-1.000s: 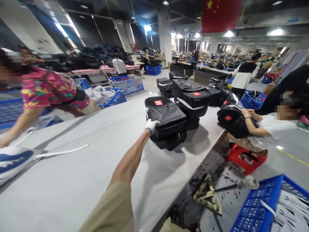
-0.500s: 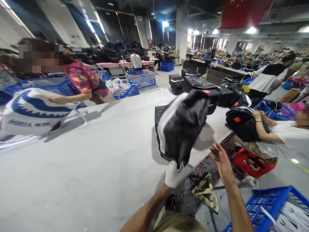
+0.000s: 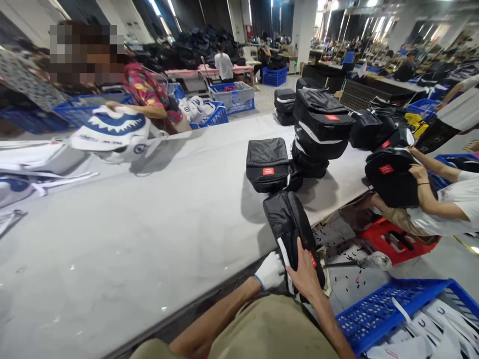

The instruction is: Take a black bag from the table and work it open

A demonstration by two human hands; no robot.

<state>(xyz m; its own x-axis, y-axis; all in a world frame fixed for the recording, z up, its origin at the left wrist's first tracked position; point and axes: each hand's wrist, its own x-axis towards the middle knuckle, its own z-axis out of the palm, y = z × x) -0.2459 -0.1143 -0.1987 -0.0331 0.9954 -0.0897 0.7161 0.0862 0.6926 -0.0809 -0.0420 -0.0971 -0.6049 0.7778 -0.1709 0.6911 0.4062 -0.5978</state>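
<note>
A black bag with a white strip and a small red label lies at the table's near edge, close to my body. My left hand, in a white glove, is closed on the bag's near left side by the white strip. Its fingertips are partly hidden against the bag. My bare right hand rests on the bag with its fingers stretched out, beside the red label. Just beyond sits another black bag with a red label, near a stack of black bags.
The long white table runs across the view. A co-worker at left handles a white and blue bag; another at right holds a black bag. A blue crate with white pieces stands at lower right, near a red stool.
The black bag in my left hand has come down and toward me at the table edge. My right hand has moved from the air onto it. The view has tilted down.
</note>
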